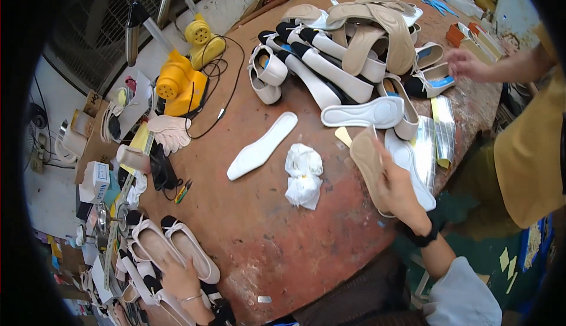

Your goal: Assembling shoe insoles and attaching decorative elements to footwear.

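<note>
At the lower left, my left hand (181,283) is closed on the heel end of a pale ballet flat (154,244) with a black toe and a bow. A matching flat (191,249) lies right beside it, with more shoes under my wrist. My right hand (401,191) grips the edge of a beige insole (367,164) at the table's right side; some fingers are hidden. White insoles (407,161) lie just beyond that hand. Between my hands are a single white insole (262,146) and a crumpled white cloth or tissue (304,175).
A pile of flats (330,60) and beige insoles (377,25) covers the far table (259,220). Two yellow lamp-like machines (177,84) with a black cord stand at the far left. Another person's hand (469,66) touches a flat at the right. Shiny sheets (443,128) lie nearby.
</note>
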Demonstrator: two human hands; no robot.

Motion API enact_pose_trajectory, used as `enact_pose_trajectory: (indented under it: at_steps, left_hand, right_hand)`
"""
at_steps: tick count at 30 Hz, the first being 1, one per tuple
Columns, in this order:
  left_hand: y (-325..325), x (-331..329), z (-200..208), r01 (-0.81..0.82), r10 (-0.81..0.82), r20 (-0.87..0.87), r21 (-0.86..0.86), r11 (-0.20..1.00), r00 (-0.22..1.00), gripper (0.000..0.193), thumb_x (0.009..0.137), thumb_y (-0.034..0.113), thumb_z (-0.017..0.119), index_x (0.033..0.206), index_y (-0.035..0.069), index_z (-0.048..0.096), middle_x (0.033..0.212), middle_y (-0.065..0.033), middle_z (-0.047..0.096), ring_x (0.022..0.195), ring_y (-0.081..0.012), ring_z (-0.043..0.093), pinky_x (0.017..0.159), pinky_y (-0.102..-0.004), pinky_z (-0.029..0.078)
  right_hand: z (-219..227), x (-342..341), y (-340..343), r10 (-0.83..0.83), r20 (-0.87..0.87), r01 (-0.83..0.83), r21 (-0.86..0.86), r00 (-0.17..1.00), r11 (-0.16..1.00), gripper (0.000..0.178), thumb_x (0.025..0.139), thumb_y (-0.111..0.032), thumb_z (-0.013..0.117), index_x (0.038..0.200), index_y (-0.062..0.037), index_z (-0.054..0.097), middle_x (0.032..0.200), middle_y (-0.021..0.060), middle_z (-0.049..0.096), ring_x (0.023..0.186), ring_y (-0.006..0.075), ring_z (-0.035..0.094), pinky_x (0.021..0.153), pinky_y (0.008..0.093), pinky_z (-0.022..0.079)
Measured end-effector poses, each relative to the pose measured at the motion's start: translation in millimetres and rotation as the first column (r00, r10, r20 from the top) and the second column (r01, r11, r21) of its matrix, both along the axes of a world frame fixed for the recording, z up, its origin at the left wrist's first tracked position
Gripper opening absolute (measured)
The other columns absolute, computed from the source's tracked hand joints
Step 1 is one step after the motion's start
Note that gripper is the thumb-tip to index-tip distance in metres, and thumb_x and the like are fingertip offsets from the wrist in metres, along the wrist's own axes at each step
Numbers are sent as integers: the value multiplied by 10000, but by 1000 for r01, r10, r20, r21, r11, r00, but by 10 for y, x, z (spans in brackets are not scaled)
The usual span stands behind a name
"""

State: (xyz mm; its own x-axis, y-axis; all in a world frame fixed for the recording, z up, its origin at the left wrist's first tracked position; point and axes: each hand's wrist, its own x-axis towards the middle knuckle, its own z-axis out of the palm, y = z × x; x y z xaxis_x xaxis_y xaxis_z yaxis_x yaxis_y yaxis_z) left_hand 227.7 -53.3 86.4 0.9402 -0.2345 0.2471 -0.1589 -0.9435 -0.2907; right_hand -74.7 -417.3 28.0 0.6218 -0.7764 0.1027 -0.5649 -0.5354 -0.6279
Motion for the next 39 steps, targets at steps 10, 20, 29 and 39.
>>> enact_pose_trajectory:
  at_steps: [10, 20, 29, 39]
  left_hand:
    - [-4381, -110, -808, 10, -921, -331, -940, 340, 208, 580, 915, 332, 690, 1287, -89, 547, 1235, -190, 619, 1087, -243, 615, 895, -344, 495]
    - [-3394, -73, -292, 177, -897, -68, -971, 160, 437, 252, 777, 179, 761, 908, -29, 706, 781, -149, 694, 664, -258, 640, 642, -374, 496]
    - [-48, -1263, 37, 746, -892, -340, -501, 439, 297, 164, 664, 143, 769, 772, 75, 667, 761, -56, 558, 824, -280, 565, 833, -470, 454]
    - [782, -1621, -1332, 384, -748, 9, -862, 331, 664, 944, 657, 349, 914, 1404, 69, 407, 1523, -259, 301, 1333, -427, 442, 1091, -503, 411]
  right_hand:
    - [456, -644, 173, -498, 671, -259, 704, 550, 662, 496, 886, -136, 700, 1301, 84, 540, 1108, 214, 692, 948, 237, 712, 792, 336, 587]
    - [279, -686, 293, -631, 543, -372, 840, 554, 395, 772, 860, -275, 710, 1453, 55, 344, 1253, 240, 595, 1027, 271, 660, 883, 365, 553]
    - [400, -358, 641, -127, 559, -260, 560, 819, 787, 653, 1017, -522, 398, 1229, 63, 595, 1184, 146, 645, 875, 171, 577, 745, 314, 474]
    - [-219, 543, 1902, 822, 184, -808, -160, 540, 567, 246, 626, -95, 744, 869, -60, 760, 1002, 58, 665, 1002, 224, 585, 892, 359, 436]
